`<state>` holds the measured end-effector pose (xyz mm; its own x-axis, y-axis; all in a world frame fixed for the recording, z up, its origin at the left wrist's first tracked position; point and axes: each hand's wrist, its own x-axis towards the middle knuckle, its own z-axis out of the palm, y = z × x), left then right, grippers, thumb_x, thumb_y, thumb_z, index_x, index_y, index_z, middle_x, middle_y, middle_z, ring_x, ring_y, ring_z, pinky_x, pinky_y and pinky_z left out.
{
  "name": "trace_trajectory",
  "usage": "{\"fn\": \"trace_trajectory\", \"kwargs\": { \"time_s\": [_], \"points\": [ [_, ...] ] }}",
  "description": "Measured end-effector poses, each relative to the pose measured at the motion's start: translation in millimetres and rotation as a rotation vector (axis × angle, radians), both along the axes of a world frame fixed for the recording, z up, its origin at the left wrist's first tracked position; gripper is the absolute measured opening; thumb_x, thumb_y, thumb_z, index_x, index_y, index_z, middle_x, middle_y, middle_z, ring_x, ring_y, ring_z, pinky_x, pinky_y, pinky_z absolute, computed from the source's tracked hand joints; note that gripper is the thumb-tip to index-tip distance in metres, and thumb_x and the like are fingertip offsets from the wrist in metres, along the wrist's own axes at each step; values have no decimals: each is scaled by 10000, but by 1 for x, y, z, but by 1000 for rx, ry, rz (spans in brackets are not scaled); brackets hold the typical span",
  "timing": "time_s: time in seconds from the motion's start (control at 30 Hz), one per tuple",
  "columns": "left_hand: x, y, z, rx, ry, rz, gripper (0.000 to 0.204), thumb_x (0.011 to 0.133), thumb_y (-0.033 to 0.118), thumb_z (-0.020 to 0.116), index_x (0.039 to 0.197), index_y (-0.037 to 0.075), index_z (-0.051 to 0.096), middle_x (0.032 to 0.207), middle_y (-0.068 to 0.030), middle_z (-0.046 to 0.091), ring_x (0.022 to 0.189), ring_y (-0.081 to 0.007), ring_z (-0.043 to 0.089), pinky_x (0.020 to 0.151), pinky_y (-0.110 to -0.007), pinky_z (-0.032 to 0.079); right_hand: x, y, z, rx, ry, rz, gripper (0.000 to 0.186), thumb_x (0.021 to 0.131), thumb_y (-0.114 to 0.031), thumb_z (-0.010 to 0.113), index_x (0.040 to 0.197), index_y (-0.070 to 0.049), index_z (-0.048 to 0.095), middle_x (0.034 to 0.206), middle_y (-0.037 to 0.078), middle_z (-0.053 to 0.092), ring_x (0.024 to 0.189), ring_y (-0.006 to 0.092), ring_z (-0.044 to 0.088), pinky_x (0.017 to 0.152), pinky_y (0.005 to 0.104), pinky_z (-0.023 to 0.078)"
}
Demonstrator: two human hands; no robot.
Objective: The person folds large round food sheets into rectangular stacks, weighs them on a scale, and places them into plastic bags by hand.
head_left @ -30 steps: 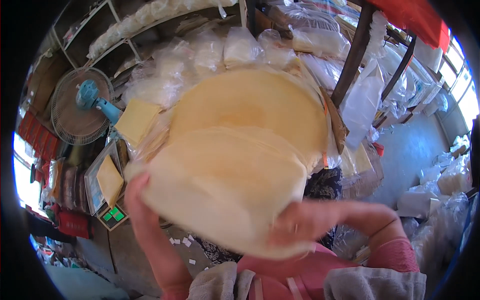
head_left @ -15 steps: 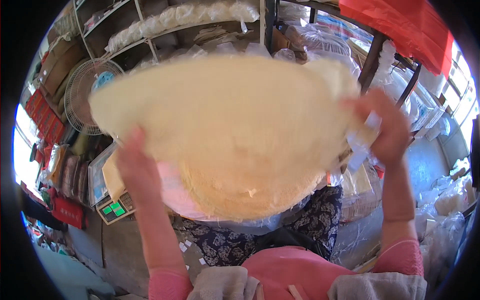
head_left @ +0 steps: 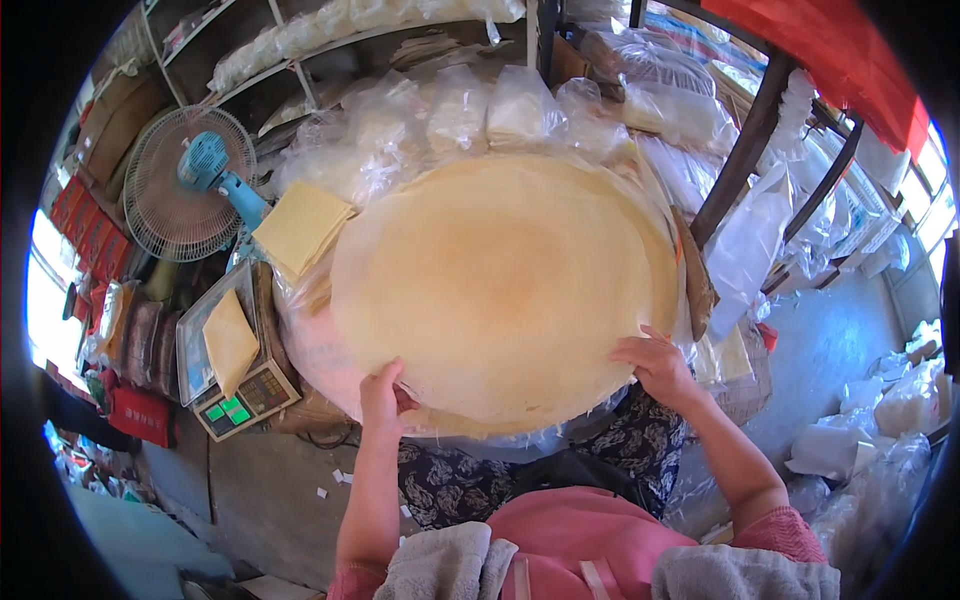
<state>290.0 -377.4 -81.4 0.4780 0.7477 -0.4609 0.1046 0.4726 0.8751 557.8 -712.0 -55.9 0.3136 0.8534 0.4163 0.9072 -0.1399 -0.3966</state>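
A large, thin, round pancake (head_left: 490, 290), pale cream and browner in the middle, lies spread over a pile of similar yellowish sheets (head_left: 655, 235) in front of me. My left hand (head_left: 383, 398) pinches its near edge on the left. At the near right edge my right hand (head_left: 658, 370) grips the same sheet between thumb and fingers. Left of the pile rests a folded yellow stack (head_left: 303, 228). Another folded yellow piece (head_left: 230, 342) sits on a weighing scale (head_left: 245, 402) with green-lit displays.
A fan (head_left: 190, 182) with a blue body stands at the far left. Clear bags of folded sheets (head_left: 525, 105) line the pile's far side. A dark slanted post (head_left: 745, 150) rises at the right, near a red sheet (head_left: 830, 50). Plastic bags (head_left: 895, 400) lie at the right.
The pancake, raised and blurred before, now lies flat on the pile. Both hands have come down and closer to me, moving inward along its near edge. The bags and folded stack behind are uncovered.
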Motion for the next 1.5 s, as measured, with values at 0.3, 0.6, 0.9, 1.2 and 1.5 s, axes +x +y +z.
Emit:
{"fn": "trace_trajectory", "kwargs": {
  "time_s": [0.3,0.6,0.9,1.2,1.5],
  "points": [
    [113,-24,-3,1260,319,-527,634,929,491,520,1437,125,421,1526,-113,348,1427,-343,256,1151,-558,147,30,-37,-65,105,728,-505,199,891,-103,631,1052,13,646,667,-20,567,605,52,503,531,244,377],
    [155,14,-1,1502,729,-1067,635,952,456,451,1503,177,305,1604,-101,155,1473,-354,110,1124,-659,55,-58,18,-44,19,1091,-257,343,932,-35,554,1274,-44,564,828,28,633,720,95,595,627,237,484],
    [128,-56,0,1603,595,-751,583,952,423,486,1470,186,362,1557,-75,287,1445,-387,183,1130,-638,116,45,53,-29,113,517,-740,404,843,-309,718,1135,-53,604,1111,156,662,917,276,670,763,367,533],
    [114,-48,-36,1658,557,-657,603,946,492,462,1472,212,373,1555,-82,293,1435,-383,201,1136,-619,119,116,49,-23,-337,724,-713,396,762,-257,742,1072,-50,610,756,87,655,637,187,633,558,353,499],
    [108,-43,-31,1546,474,-569,697,925,481,506,1479,97,330,1549,-128,294,1456,-318,206,1154,-569,139,-9,163,28,-422,223,-200,658,775,-198,578,1400,-60,427,826,215,670,787,409,651,734,479,513]
  ]
}}
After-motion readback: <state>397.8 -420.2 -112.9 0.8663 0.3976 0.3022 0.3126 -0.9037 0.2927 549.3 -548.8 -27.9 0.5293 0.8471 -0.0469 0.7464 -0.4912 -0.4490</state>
